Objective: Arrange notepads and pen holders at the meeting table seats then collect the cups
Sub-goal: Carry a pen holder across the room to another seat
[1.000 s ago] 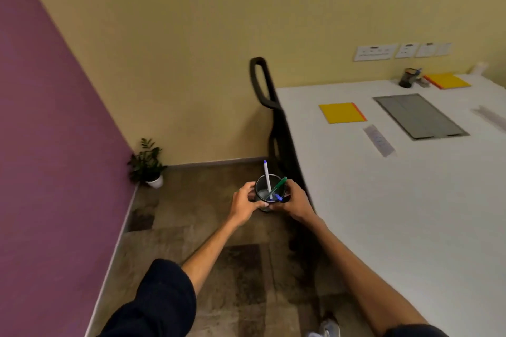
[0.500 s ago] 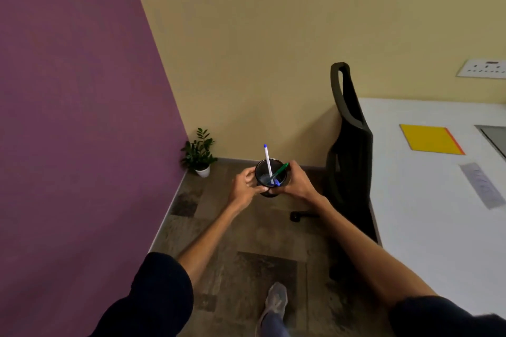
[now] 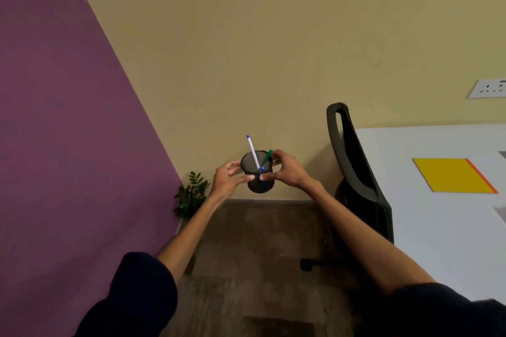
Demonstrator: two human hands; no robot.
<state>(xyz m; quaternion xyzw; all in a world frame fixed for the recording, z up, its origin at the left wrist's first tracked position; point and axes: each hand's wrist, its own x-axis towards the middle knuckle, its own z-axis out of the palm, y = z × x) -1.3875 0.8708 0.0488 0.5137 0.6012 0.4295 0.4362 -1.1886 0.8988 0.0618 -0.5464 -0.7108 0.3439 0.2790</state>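
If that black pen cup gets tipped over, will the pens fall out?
Probably. The white pen and green pen just lean loosely inside the open-topped mesh pen holder, so tilting would likely spill them. The holder looks light and stiff; the left hand and right hand hold it with fingertips only.

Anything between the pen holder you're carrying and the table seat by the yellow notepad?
Yes: the black chair stands at the table edge, between the pen holder, held in the left hand and right hand, and the notepad.
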